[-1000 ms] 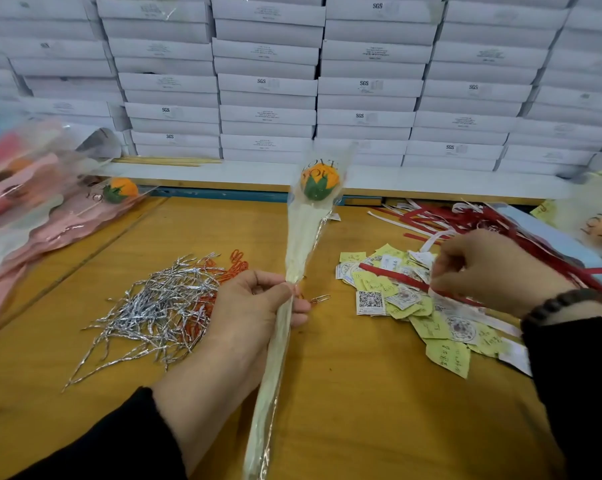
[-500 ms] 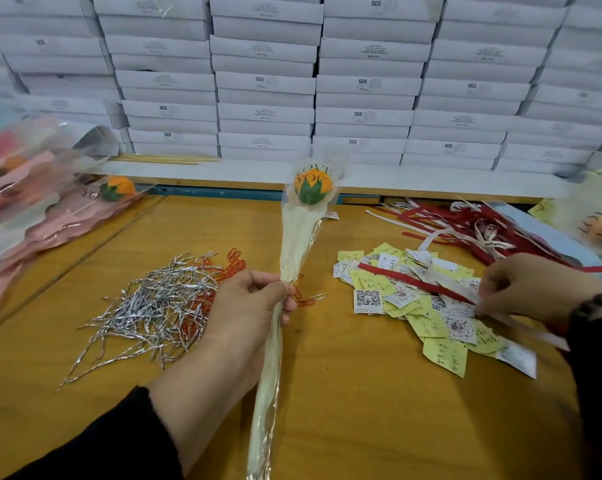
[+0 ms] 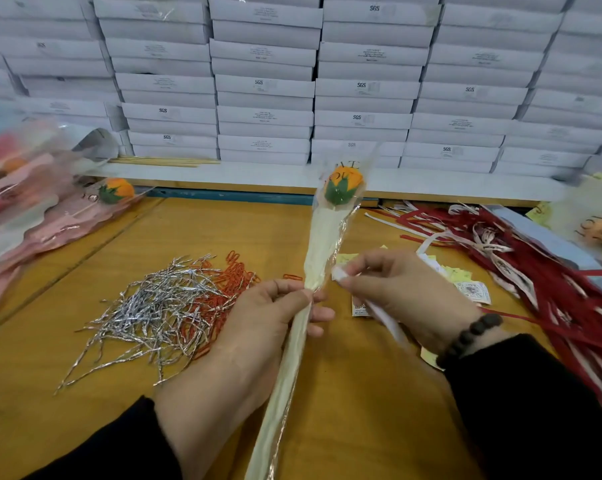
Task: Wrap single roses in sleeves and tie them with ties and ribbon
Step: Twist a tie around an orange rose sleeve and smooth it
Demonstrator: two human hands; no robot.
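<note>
My left hand [image 3: 264, 317] grips the gathered neck of a clear and cream sleeve [image 3: 322, 244] that holds a single orange rose [image 3: 342, 185], pointing away from me. My right hand [image 3: 403, 289] pinches a white ribbon [image 3: 386, 317] just right of the sleeve, near where my left hand holds it. The ribbon trails down under my right palm. A heap of silver twist ties [image 3: 154, 306] and red ties [image 3: 223, 292] lies left of my left hand. A pile of red and white ribbons [image 3: 535, 271] spreads at the right.
Wrapped roses in pink sleeves [image 3: 50, 209] lie stacked at the left. Yellow and white paper tags [image 3: 465, 282] are scattered under my right hand. Another sleeved rose [image 3: 601, 230] lies far right. White boxes [image 3: 361, 88] are stacked along the back of the wooden table [image 3: 361, 410].
My right hand has lifted a white ribbon from the pile at the right and brought it left to the sleeve. My left hand has kept its grip on the sleeve.
</note>
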